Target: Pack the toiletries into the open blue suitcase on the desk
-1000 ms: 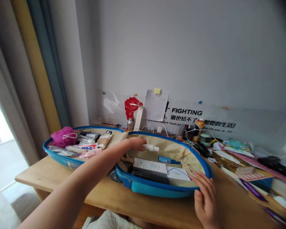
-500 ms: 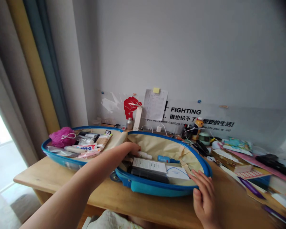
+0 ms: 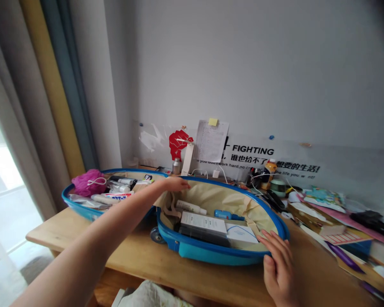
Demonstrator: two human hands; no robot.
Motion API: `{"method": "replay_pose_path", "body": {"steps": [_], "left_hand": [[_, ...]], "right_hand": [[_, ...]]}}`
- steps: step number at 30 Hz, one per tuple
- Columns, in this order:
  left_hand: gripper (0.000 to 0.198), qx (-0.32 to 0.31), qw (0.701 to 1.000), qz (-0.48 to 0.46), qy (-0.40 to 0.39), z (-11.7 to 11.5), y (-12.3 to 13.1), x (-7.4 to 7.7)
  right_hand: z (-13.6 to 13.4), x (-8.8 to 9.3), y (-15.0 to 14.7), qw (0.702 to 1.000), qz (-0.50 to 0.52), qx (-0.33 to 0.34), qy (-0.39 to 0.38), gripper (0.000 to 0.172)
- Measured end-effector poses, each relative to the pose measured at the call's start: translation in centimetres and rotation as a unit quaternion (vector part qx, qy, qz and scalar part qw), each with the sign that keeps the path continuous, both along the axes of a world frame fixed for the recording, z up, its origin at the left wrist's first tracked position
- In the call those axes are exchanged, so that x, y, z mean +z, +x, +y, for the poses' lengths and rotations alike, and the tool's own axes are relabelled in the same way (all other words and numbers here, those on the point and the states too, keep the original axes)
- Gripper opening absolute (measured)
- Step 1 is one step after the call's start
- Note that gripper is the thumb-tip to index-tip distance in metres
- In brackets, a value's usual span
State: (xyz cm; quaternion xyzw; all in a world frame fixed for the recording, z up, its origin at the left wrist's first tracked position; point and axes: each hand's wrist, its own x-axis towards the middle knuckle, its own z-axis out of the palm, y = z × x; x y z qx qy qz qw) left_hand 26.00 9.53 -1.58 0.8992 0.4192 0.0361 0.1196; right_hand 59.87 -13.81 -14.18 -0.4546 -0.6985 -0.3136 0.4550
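A small blue suitcase lies open on the wooden desk, its right half (image 3: 211, 252) lined in beige. Inside that half lie a white tube (image 3: 191, 207), a blue pen-shaped item (image 3: 226, 213), a white-and-black box (image 3: 203, 224) and a white box (image 3: 241, 233). My left hand (image 3: 175, 184) hovers empty over the hinge between the halves, fingers loosely out, above the tube. My right hand (image 3: 277, 268) rests flat on the right half's near rim. The left half (image 3: 83, 209) holds a pink bath puff (image 3: 88, 181), toothpaste (image 3: 115, 196) and other toiletries.
The desk (image 3: 211, 281) right of the case is crowded with books, cables, a purple pen (image 3: 344, 257), a green jar (image 3: 278, 186) and a bottle (image 3: 269, 169). A clear board with "FIGHTING" lettering (image 3: 252, 150) leans on the wall. Curtains hang at left.
My left hand set the white tube down inside the right half, let go and lifted up toward the hinge. My right hand stayed on the rim.
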Motion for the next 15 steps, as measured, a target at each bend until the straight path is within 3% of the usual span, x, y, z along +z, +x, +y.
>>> {"method": "replay_pose_path", "body": {"steps": [3,6,8,11,15], "left_hand": [[0.043,0.063,0.997,-0.039,0.031,0.7,-5.3,2.5],[0.043,0.155,0.985,-0.057,0.059,0.8,-12.2,3.6],[0.047,0.235,0.969,0.023,0.067,0.1,-16.7,3.4],[0.052,0.285,0.952,0.094,0.058,-1.6,-21.7,2.3],[0.06,0.297,0.944,0.129,0.061,-3.3,-24.4,0.5]], "right_hand": [[0.2,-0.2,0.1,1.0,0.005,0.003,0.005,0.034],[0.2,-0.1,0.1,1.0,0.01,0.008,0.003,0.034],[0.2,0.0,0.0,1.0,0.011,0.011,0.001,0.034],[0.2,0.1,-0.1,1.0,0.011,0.015,0.003,0.033],[0.2,0.0,-0.1,1.0,0.005,0.015,0.004,0.033]]}}
